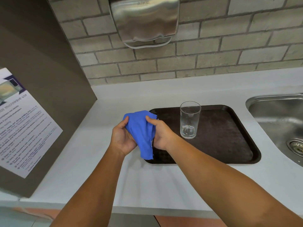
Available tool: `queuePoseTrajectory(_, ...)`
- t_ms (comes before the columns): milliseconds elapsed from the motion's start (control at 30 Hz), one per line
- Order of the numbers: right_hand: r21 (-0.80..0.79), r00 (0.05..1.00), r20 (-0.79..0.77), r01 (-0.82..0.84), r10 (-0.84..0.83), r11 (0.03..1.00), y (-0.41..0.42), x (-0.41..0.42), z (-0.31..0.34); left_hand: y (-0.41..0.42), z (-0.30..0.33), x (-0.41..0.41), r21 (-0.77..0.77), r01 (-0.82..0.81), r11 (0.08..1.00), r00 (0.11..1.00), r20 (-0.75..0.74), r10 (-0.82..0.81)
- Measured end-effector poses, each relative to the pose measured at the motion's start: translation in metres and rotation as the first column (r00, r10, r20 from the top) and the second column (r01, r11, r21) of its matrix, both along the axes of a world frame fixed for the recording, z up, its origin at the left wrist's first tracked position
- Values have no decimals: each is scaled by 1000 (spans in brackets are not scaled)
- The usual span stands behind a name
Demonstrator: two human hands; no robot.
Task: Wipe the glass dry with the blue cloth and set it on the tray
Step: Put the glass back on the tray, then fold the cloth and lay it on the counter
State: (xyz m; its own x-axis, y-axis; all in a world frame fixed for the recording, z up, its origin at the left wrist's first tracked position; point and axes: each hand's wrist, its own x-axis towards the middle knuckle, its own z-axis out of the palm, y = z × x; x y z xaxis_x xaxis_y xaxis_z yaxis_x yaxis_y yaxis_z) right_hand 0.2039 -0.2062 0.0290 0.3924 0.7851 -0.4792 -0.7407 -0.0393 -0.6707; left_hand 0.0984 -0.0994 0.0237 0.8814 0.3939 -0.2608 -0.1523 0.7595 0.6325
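So both hands, left hand (122,139) and right hand (161,134), are clamped around the bunched blue cloth (141,131). Glass (189,120) stands upright on the dark tray (229,145), untouched. Wall notice (21,122) reads "microwave use".

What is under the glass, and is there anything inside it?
The glass stands upright on the dark tray. It looks empty; droplets cannot be judged. Both hands hold the blue cloth, apart from it.
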Motion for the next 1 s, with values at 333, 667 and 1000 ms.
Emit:
queuePoseTrajectory(333, -209, 874, 485, 123, -6, 970, 53, -23, -33, 54, -20, -62, 531, -87, 843, 873, -366, 321)
queuePoseTrajectory(667, -379, 775, 568, -53, 277, 924, 78, -27, -48, 87, -41, -80, 694, 47, 718, 704, -533, 469)
queuePoseTrajectory(1000, -537, 649, 645, 10, 403, 843, 100, -27, -55, 110, -61, -86, 754, -99, 650, 686, -421, 593)
